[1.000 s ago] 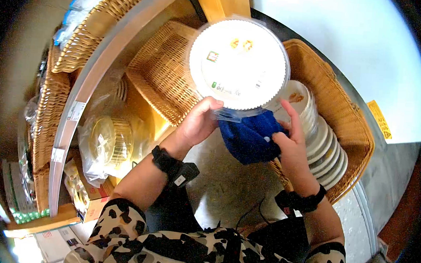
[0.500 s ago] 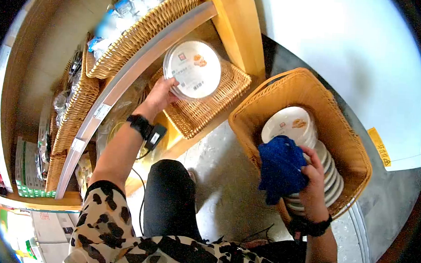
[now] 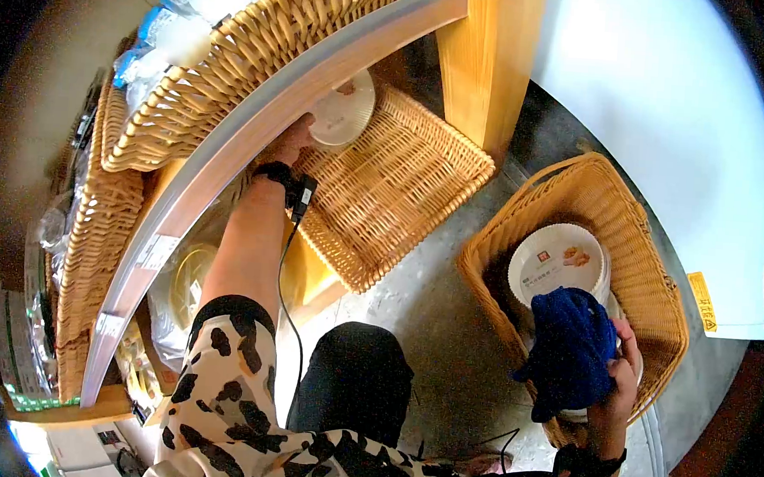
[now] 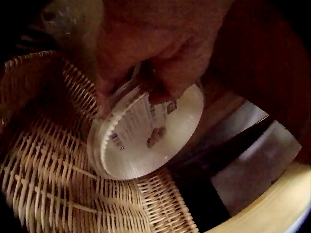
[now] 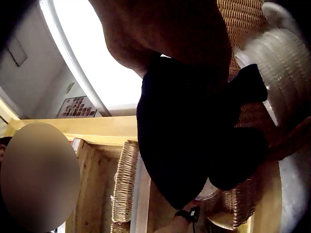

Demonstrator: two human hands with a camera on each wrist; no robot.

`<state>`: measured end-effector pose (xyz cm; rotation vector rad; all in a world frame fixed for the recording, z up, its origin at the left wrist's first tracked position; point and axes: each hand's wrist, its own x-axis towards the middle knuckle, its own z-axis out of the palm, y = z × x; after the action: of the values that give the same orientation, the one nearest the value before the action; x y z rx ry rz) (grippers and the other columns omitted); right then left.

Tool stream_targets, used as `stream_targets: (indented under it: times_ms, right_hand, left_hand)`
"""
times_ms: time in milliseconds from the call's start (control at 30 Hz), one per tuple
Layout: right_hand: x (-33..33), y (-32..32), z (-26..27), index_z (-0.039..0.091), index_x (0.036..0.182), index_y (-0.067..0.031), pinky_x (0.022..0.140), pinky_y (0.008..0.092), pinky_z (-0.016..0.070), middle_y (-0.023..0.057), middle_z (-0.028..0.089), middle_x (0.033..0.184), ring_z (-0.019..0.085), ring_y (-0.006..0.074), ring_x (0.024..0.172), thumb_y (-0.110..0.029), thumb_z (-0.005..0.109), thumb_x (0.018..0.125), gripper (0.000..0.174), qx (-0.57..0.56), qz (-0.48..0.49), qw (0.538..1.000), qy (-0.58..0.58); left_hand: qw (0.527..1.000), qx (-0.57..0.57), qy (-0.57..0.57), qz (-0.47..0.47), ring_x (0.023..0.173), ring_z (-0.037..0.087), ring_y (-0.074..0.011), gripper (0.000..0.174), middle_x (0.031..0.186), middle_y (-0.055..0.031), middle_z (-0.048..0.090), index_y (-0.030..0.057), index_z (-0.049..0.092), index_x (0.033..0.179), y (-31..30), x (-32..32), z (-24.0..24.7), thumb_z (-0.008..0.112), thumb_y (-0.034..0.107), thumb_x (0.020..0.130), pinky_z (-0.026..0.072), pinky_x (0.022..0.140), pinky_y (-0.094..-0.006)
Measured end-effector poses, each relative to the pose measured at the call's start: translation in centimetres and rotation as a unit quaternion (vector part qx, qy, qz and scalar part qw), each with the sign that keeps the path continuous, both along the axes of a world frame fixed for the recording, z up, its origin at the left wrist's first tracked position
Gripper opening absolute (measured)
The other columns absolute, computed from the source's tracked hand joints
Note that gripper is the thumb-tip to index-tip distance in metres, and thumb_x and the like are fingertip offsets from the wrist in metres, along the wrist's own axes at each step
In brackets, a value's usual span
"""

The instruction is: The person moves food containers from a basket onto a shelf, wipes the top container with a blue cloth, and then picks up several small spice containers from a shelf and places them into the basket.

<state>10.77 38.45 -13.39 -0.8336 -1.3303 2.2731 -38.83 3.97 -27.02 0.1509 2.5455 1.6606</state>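
In the head view my left hand reaches under the shelf edge and grips the rim of a round, clear-edged container with a white printed face. The left wrist view shows this container tilted over a shallow wicker basket, fingers and thumb at its near edge. My right hand holds a bunched dark blue cloth over a deep woven basket. Similar round white containers are stacked in that basket, partly covered by the cloth.
The shelf's front rail curves above my left forearm, beside a wooden post. Upper wicker baskets hold bagged goods. A clear plastic bag lies on the lower shelf. A black cable hangs from my left wrist.
My left hand has carried the container away from the cloth, leftward and under the shelf rail over the shallow basket. My right hand has moved down and right with the cloth, to the deep basket.
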Motion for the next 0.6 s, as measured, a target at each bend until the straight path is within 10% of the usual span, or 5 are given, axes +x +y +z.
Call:
stream_targets:
  times_ms: [600]
  right_hand:
    - [2.4,-0.7,-2.6,0.039,0.126,0.0021,0.092,0.0378,0.0458,0.0192,0.051,0.121,0.055,0.0278,0.107,-0.018,0.051,0.067,0.063,0.003,-0.047,0.997,-0.065]
  left_hand:
    - [0.964,-0.202,0.169,0.045,0.109,0.048,-0.0271,0.058,0.126,-0.0135,0.046,0.0052,0.039,0.132,-3.5,-7.9,-2.6,0.058,0.033,0.084,0.0421,0.089,-0.0442]
